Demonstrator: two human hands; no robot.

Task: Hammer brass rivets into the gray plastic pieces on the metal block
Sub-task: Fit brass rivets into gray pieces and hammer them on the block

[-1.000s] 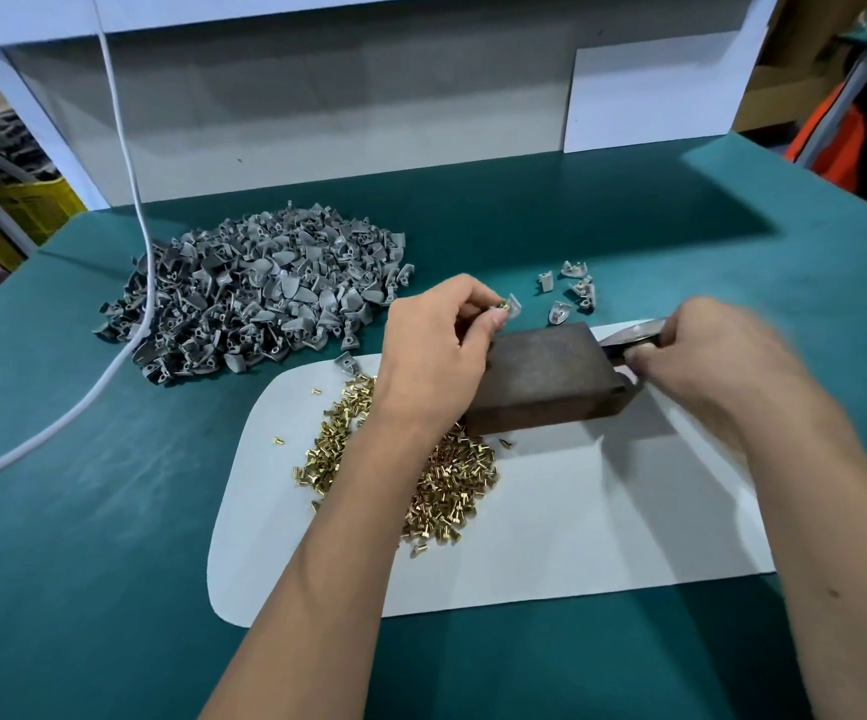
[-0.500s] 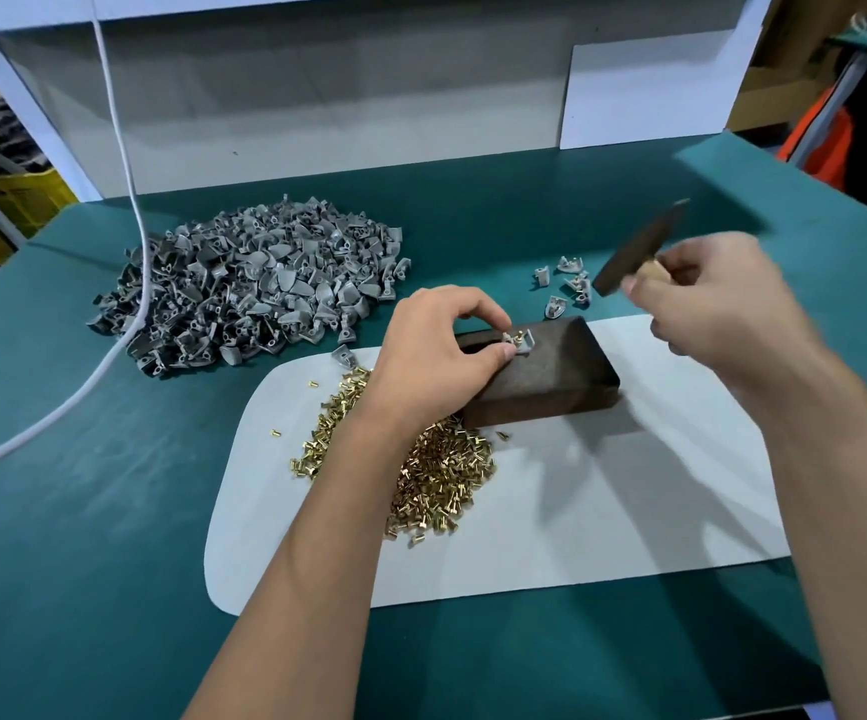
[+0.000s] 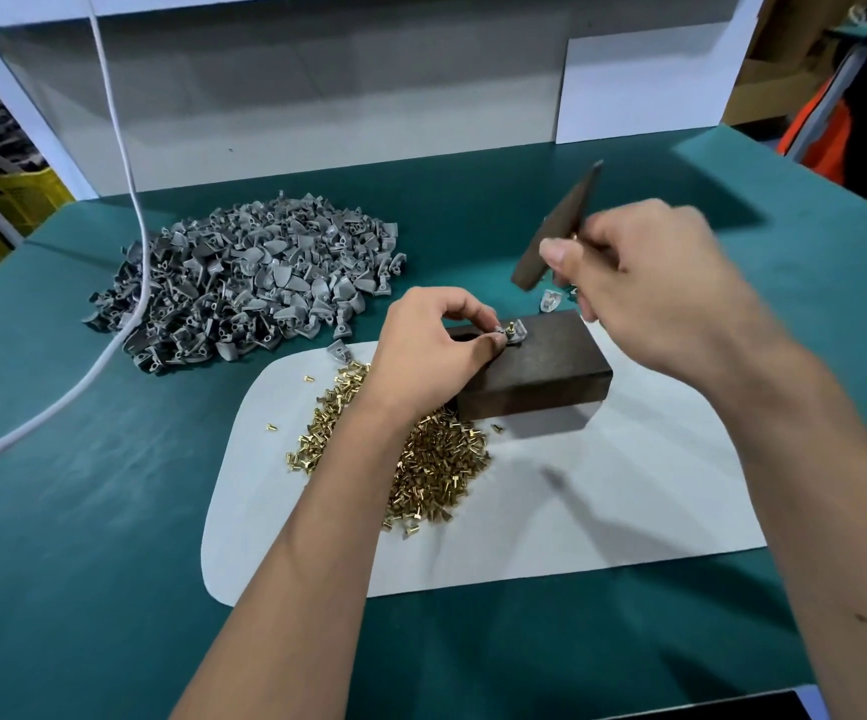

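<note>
With the left hand (image 3: 436, 345) pinching a gray piece (image 3: 511, 335) on the metal block (image 3: 540, 371) mid-worktop and the right hand (image 3: 644, 283) gripping a raised hammer (image 3: 558, 226), a few finished pieces (image 3: 550, 299) lie behind the block while big piles remain.

Items I log here:
- Dark rectangular metal block (image 3: 540, 374), flat on the white mat.
- Small gray plastic piece (image 3: 514, 333) on the block's top, a brass rivet (image 3: 510, 327) upright in it.
- Loose brass rivet heap (image 3: 431, 459) just beside the block.
- Large gray plastic piece pile (image 3: 249, 283), far left on the tabletop.
- Dark-headed hammer (image 3: 558, 226), raised and tilted above the block.
</note>
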